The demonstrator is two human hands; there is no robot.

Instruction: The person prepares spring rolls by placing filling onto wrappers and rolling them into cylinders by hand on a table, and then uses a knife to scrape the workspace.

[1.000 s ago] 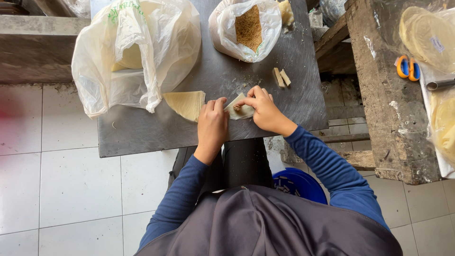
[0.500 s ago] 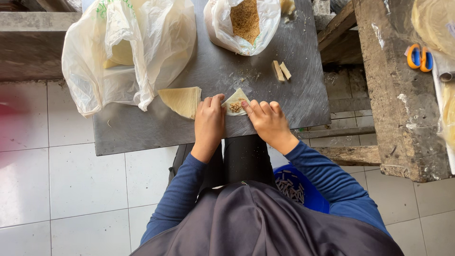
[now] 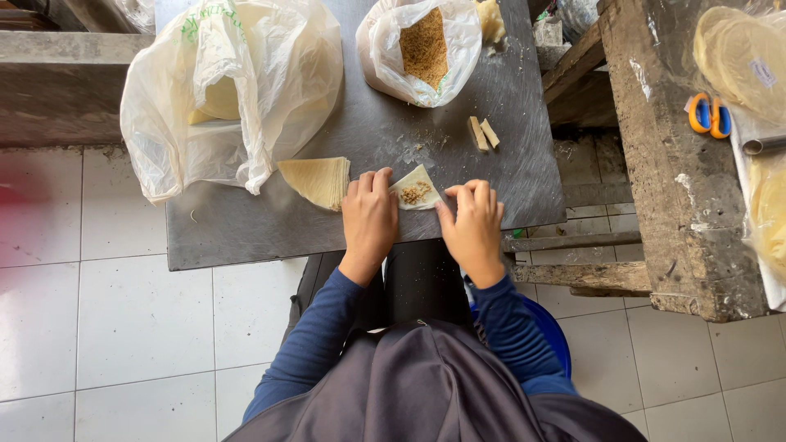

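- Left hand point(image 3: 370, 214) lies flat on the grey metal table point(image 3: 246, 237), fingertips pinning the left edge of a small triangular wrapper point(image 3: 415, 191). Not closed round it, just pressing down.
- Right hand point(image 3: 473, 223) sits at 3 o'clock of the wrapper, fingers curled loosely, thumb tip by the wrapper's lower right edge; whether it touches can't be told.
- Change vs 1 s ago: then both hands were bunched together over the wrapper, right hand on top & hiding most of it. Half a sec ago they had begun to part. Now hands are apart w/ the wrapper lying open between them, a pinch of brown crumb filling point(image 3: 414, 195) showing in its middle.
- Meaning, as a judgement: filling looks placed and the sheet is spread flat; it isn't folded shut yet.
- Wrapper sits near the table's front edge, roughly centre, right in front of the person.
- Stack of pale wrapper sheets point(image 3: 315, 180) at 9 o'clock of the left hand, just beside its knuckles.
- Open plastic bag of brown crumbs point(image 3: 424, 49) at 12 o'clock of the wrapper, well apart.
- Big whitish plastic bag point(image 3: 229, 90) at 10–11 o'clock, holding more pale sheets.
- Two small folded pieces point(image 3: 482, 133) at 1 o'clock of the wrapper, near.
- Orange-handled scissors point(image 3: 709, 115) on the wooden bench point(image 3: 679, 205) far off at 2 o'clock.
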